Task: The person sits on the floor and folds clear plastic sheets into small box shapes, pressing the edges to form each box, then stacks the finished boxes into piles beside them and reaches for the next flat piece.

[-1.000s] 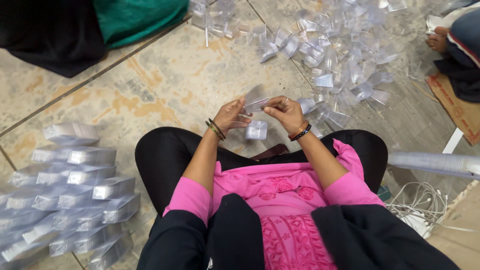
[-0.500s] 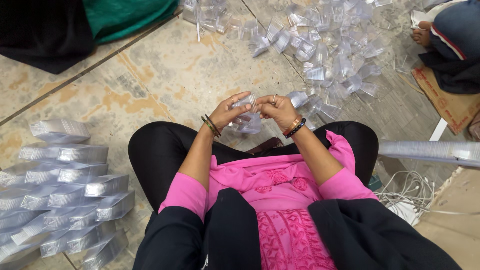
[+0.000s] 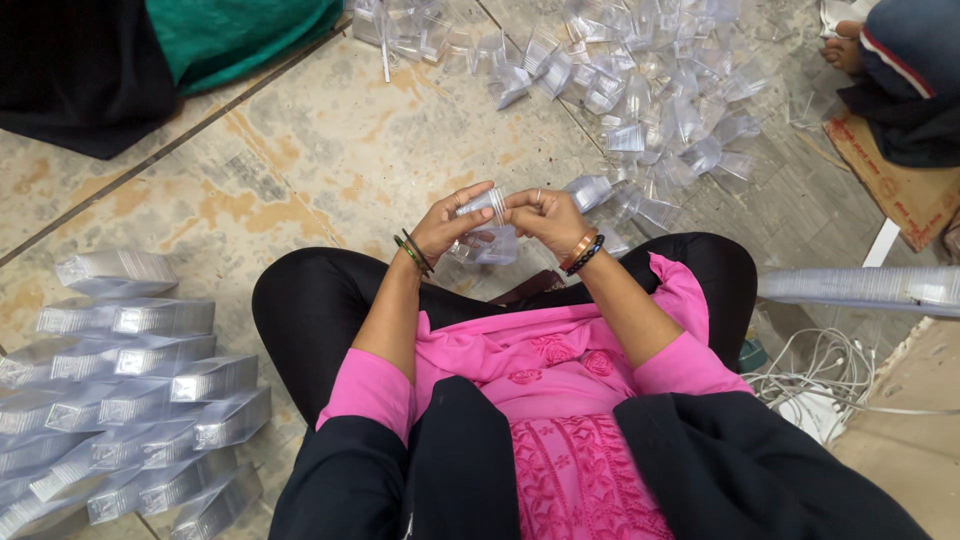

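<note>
Worn stone-tile floor (image 3: 300, 150), beige with orange patches, dark joints running diagonally. One person seated cross-legged on it, pink tunic, black trousers, dark shawl over the shoulders.

Item, far side: loose heap of clear plastic pieces (image 3: 640, 90), small, crumpled or part-folded, scattered from the far middle toward the right. Judged unprocessed stock; a good deal remained.

Item, near left: stacked rows of flat clear packs (image 3: 130, 390), laid in overlapping tiers, neat and uniform. Judged finished work, already a sizeable lot. On that showing the job stood somewhere past its start but well short of its end.

Item, in hand: small clear plastic piece (image 3: 492, 203), held above the lap between both hands, just in front of the knees. A second clear piece (image 3: 492, 246) lay directly beneath, whether resting on the leg or hanging from the hands could not be told.

Left hand (image 3: 450, 222): bangles at the wrist, fingers curled, thumb and fingertips pinched on the piece's left end. Right hand (image 3: 545, 215): ring on one finger, bracelets at the wrist, fingers closed tight over the right end. Both grips narrow, no slack visible.

Sundries: green cloth (image 3: 250, 35) and black cloth (image 3: 80, 70) at far left; long stack of clear sheets (image 3: 860, 288) at right; white cables (image 3: 830, 370) near right; cardboard (image 3: 890, 180) and another person's foot (image 3: 845, 50) at far right.
</note>
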Demonstrator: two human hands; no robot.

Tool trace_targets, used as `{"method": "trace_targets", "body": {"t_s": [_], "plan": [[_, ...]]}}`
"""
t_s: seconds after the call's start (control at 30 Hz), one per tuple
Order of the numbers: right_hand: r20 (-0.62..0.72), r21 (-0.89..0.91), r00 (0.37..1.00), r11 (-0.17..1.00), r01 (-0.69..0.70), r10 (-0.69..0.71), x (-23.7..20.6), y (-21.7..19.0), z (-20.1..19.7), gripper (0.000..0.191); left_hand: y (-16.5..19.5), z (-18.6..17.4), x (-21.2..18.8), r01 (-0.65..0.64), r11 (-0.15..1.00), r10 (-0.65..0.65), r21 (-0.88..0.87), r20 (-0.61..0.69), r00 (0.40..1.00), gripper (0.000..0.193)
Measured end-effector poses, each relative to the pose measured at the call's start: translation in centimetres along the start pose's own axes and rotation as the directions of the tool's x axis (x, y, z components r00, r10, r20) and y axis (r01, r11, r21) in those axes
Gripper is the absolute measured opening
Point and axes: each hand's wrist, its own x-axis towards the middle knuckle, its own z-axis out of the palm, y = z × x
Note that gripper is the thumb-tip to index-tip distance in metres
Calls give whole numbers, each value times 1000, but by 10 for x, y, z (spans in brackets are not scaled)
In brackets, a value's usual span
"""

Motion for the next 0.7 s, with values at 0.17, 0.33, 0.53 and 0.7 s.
{"method": "trace_targets", "body": {"t_s": [0.17, 0.33, 0.53, 0.7], "plan": [[-7, -35, 998, 998, 61, -61, 3, 7, -2, 19, -2, -1, 2, -50, 997, 52, 58, -18, 999, 76], [-41, 24, 992, 992, 121, -120, 5, 14, -10, 19, -2, -4, 2, -87, 996, 87, -6, -34, 996, 74], [-160, 40, 980, 992, 123, -115, 9, 17, -24, 20, 2, -7, 2, -12, 1000, 11, -4, -119, 993, 75], [-201, -40, 971, 992, 122, -128, 9, 12, -33, 21, 5, -10, 1, 7, 1000, -8, -13, -93, 996, 80]]}}
